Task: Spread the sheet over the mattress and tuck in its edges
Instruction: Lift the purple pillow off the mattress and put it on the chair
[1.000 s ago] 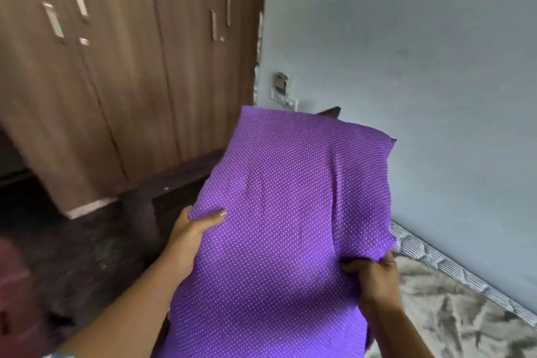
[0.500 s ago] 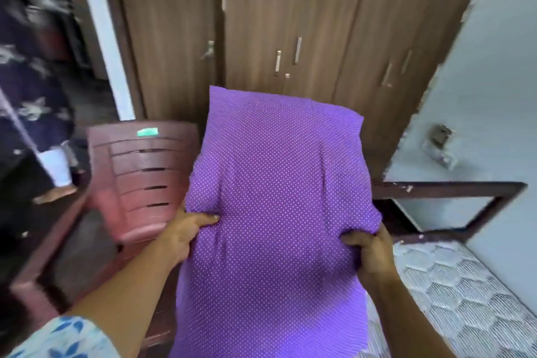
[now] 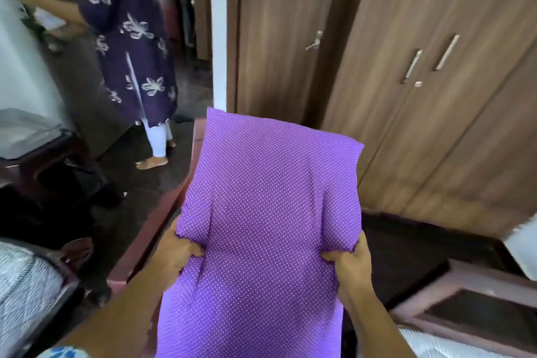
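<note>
Fingers of the left hand [image 3: 181, 251] curl into the left side of a purple pillow [image 3: 270, 212] with small white dots, bunching the cloth under the thumb. The right hand [image 3: 350, 261] grips the opposite side in the same way, its fingers dug into a fold of the cover. Between the two hands the pillow stands upright and lengthwise, its top edge far from the body and its lower end hanging down between the forearms. A scrap of blue-patterned sleeve [image 3: 65, 353] shows at the near left edge.

Behind the pillow, on the left, a reddish-brown chair [image 3: 158, 229] juts out, mostly hidden by the pillow. To the near right runs the dark wooden bed frame [image 3: 476, 291], and inside it, at the bottom edge, a pale strip of the mattress [image 3: 430, 341] shows. From here I cannot tell where the sheet lies.

Farther off on the right stands a brown wardrobe [image 3: 450, 125] with long metal handles. A brown door [image 3: 276, 52] with a lever handle is to its left, beside a white post. On the far left another person [image 3: 130, 46] in a dark flowered dress stands on the dark floor [image 3: 139, 200], facing away.
</note>
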Demonstrator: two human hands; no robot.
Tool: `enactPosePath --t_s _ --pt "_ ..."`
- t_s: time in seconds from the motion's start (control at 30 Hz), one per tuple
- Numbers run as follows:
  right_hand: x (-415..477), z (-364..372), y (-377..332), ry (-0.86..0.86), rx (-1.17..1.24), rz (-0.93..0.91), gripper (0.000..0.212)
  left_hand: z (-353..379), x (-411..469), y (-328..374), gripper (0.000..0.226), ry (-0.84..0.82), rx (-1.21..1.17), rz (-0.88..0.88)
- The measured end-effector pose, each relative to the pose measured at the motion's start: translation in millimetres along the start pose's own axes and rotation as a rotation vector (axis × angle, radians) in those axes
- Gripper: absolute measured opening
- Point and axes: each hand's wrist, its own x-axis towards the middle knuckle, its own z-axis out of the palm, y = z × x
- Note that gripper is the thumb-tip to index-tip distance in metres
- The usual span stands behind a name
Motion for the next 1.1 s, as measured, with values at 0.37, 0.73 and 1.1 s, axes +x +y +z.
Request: enactPosePath --t_s 0.37,0.73,1.1 --pt "85.9 101.2 58.0 0.146 0.075 0.100 0.071 -17.2 126.4 -17.9 0.060 0.131 0.082 0.066" --pt "165.4 138.4 134.0 0.067 -0.185 -0.075 0.049 -29.0 229.0 -67.6 0.083 0.155 0.253 0.121" --pt "237.3 166.5 191.1 -0.038 -0.594 -0.030 0.076 -12.1 322.1 -93.7 0.080 0.219 0.528 0.015"
